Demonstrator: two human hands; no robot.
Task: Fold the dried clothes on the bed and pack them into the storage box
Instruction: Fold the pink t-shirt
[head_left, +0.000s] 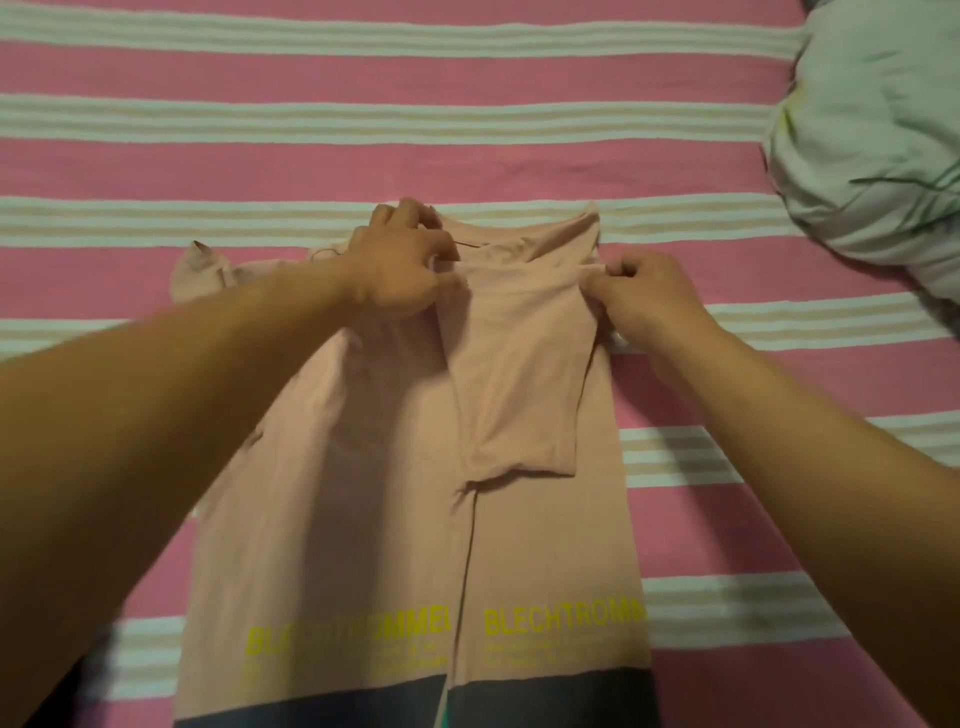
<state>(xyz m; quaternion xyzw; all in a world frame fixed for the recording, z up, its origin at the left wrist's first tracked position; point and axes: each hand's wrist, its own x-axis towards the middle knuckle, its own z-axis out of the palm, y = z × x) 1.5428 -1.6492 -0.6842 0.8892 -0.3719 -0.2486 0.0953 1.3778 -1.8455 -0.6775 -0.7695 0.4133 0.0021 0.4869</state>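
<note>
A dusty-pink T-shirt (405, 519) with yellow lettering and a dark hem band lies lengthwise on the bed, its collar at the far end. Its right side and sleeve are folded in over the middle. The left sleeve (200, 265) still sticks out to the left. My left hand (402, 260) pinches the fabric at the left of the collar. At the right shoulder fold, my right hand (644, 296) pinches the cloth edge. No storage box is in view.
The bed (208, 156) is covered with a pink sheet with white and beige stripes. A crumpled pale green garment or pillow (872, 140) lies at the far right of the bed.
</note>
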